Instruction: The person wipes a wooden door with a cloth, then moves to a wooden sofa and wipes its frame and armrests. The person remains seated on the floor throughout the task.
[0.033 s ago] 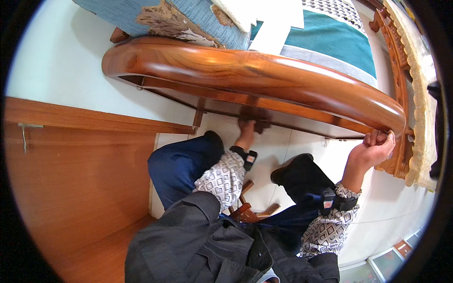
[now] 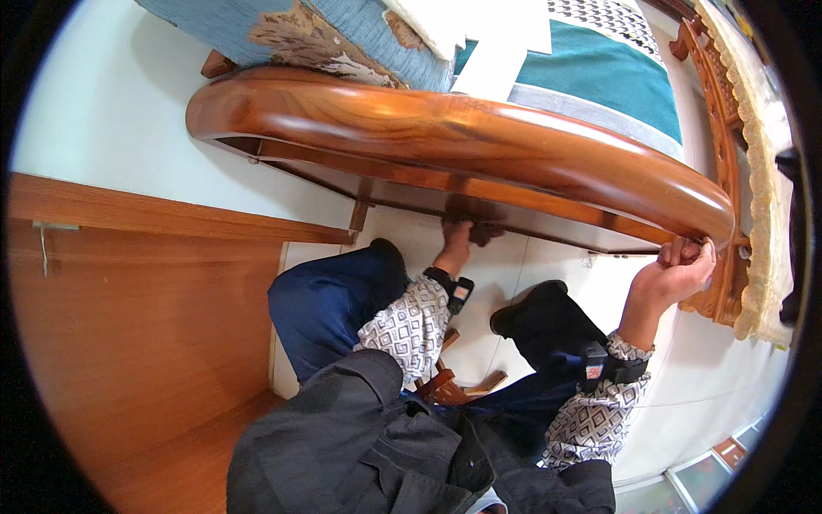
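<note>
A glossy brown wooden sofa arm (image 2: 454, 120) curves across the upper half of the view, with a brown side panel (image 2: 411, 194) under it. My left hand (image 2: 456, 242) reaches low to the panel's bottom edge. Its fingers close around a dark brown, crumpled thing (image 2: 488, 234), perhaps a cloth, partly hidden in shadow. At the right end of the sofa arm, my right hand (image 2: 681, 265) has its fingers curled against the underside of the rounded tip, gripping it.
A wooden cabinet side (image 2: 154, 317) stands at the left. Between my legs is a small wooden stool (image 2: 449, 390). Teal and grey cushions (image 2: 591, 77) and a torn blue cover (image 2: 342, 43) lie on the sofa. A carved table (image 2: 719, 86) with a cream cloth is at the right.
My left hand has shifted slightly right along the panel's lower edge with the dark brown thing. My right hand has stayed at the tip of the sofa arm.
</note>
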Motion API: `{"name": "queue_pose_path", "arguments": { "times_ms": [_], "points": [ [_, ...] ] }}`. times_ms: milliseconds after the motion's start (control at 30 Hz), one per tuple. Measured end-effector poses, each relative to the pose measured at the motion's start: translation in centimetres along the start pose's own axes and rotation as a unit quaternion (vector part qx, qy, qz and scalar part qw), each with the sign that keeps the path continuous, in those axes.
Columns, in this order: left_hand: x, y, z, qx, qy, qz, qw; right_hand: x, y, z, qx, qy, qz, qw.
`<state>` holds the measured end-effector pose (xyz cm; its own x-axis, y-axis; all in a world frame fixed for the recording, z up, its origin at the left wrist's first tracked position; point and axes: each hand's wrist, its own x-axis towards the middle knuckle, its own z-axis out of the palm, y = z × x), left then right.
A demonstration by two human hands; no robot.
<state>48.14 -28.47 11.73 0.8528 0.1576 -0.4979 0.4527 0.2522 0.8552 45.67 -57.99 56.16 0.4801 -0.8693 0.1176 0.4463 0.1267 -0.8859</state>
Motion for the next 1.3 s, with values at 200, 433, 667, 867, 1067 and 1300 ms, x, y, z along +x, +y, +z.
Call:
{"name": "queue_pose_path", "arguments": {
  "times_ms": [200,433,667,867,1067,1300],
  "points": [
    [-3.6,10.9,-2.4,-0.295,0.137,0.042,0.945,0.2,0.2,-0.1,0.007,0.027,0.018,0.999],
    [-4.6,25.3,-8.6,-0.205,0.344,0.305,0.864,0.1,0.3,-0.2,0.023,0.022,0.033,0.999],
    [-10.9,13.7,6.4,0.151,0.195,0.272,0.93,0.0,0.3,-0.1,0.011,0.032,0.029,0.999],
    [-10.8,13.4,10.2,-0.06,0.085,0.102,0.989,0.0,0.3,-0.1,0.006,0.04,0.039,0.998],
    [-11.3,28.4,-3.5,-0.192,0.206,0.177,0.943,-0.1,-0.1,0.2,0.04,0.039,0.064,0.996],
    [-12.5,25.6,1.3,-0.046,0.276,0.332,0.901,0.0,0.0,0.4,0.043,0.064,0.07,0.995]
  ]
}}
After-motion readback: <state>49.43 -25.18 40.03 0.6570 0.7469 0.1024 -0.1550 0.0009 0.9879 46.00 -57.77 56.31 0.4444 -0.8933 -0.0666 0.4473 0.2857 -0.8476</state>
